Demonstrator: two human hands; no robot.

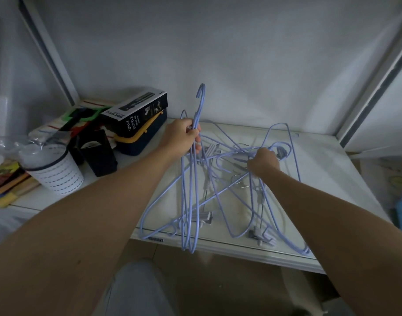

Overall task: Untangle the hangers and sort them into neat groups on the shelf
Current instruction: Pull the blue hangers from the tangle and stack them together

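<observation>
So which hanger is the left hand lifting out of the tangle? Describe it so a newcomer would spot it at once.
Start at the white shelf and find the heap of pale blue wire hangers on it. At the heap's left edge the left hand grips a few necks. The one meant is the raised hanger: its hook alone stands up against the wall, above the hand, while the others' hooks stay low.

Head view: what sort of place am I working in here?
Probably a home storage or laundry nook, not a workshop. A white shelf in a white frame against a plain wall holds tangled blue wire hangers, with a spray bottle box and a perforated white cup crowded on its left.
</observation>
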